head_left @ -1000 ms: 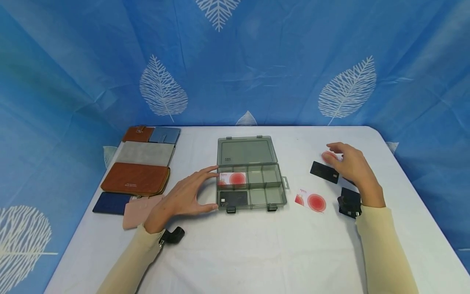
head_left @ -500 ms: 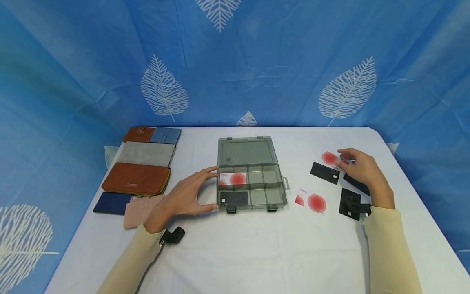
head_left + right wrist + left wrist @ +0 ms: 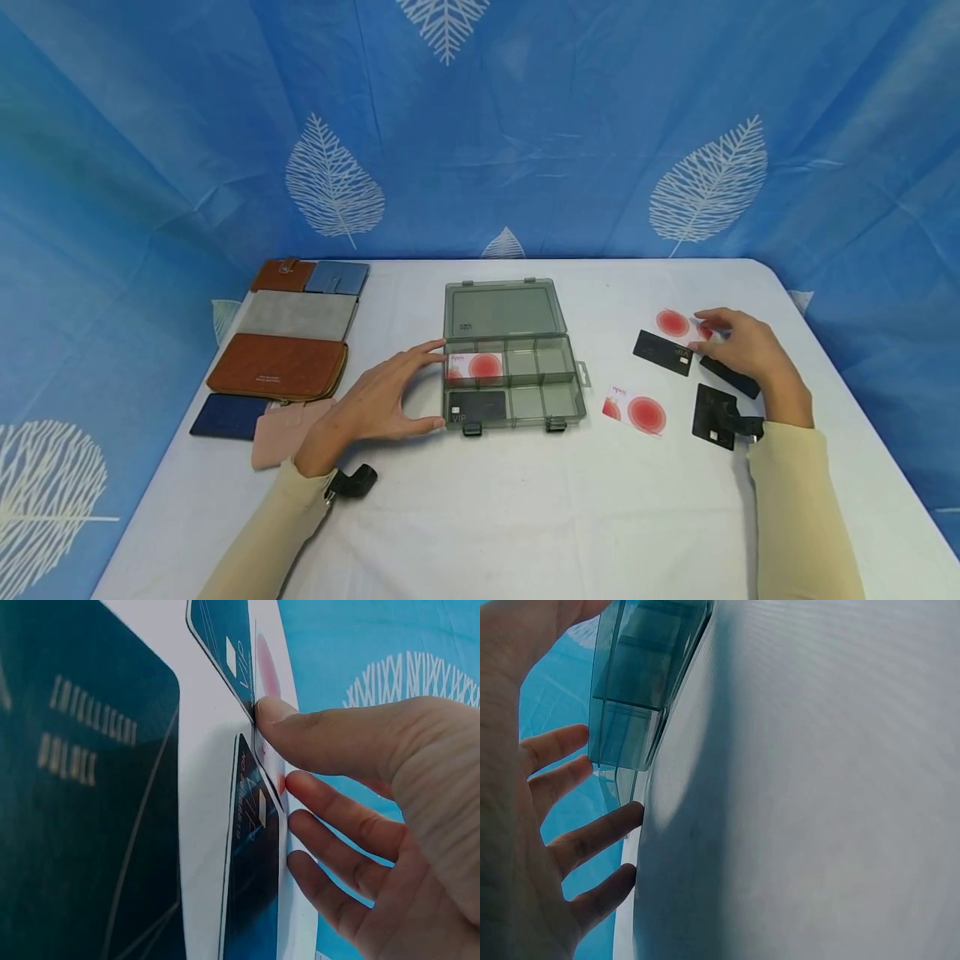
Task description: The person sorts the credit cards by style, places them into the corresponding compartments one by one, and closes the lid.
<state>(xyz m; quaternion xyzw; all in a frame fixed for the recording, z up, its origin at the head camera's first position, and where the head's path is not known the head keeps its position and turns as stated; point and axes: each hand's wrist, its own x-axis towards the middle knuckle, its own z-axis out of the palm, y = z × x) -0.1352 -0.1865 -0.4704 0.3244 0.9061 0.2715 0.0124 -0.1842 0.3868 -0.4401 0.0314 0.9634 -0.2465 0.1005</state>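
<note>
My left hand (image 3: 382,396) is spread at the left side of an open grey-green compartment box (image 3: 525,400), thumb by the front corner and fingertips at the side wall. A red-and-white card (image 3: 475,365) lies in its back row and a black VIP card (image 3: 477,406) in its front row. Over on the right, my right hand (image 3: 742,342) pinches another red-and-white card (image 3: 672,322) at its edges, thumb on the near side, fingers on the far side. The card lies low at the table, partly hidden by the hand. Black cards (image 3: 251,877) lie right beside the thumb and fingers.
Nearer the box lies a red-and-white card (image 3: 634,411). Black cards (image 3: 663,352) surround the right hand, one (image 3: 708,415) under the wrist camera. Several wallets, among them a brown one (image 3: 277,365) and a pink one (image 3: 281,433), lie at the left. A blue curtain (image 3: 510,125) hangs behind.
My right hand has moved right and slightly nearer, off the red circle of the far card, to that card's right end. The left hand and the box have stayed in place.
</note>
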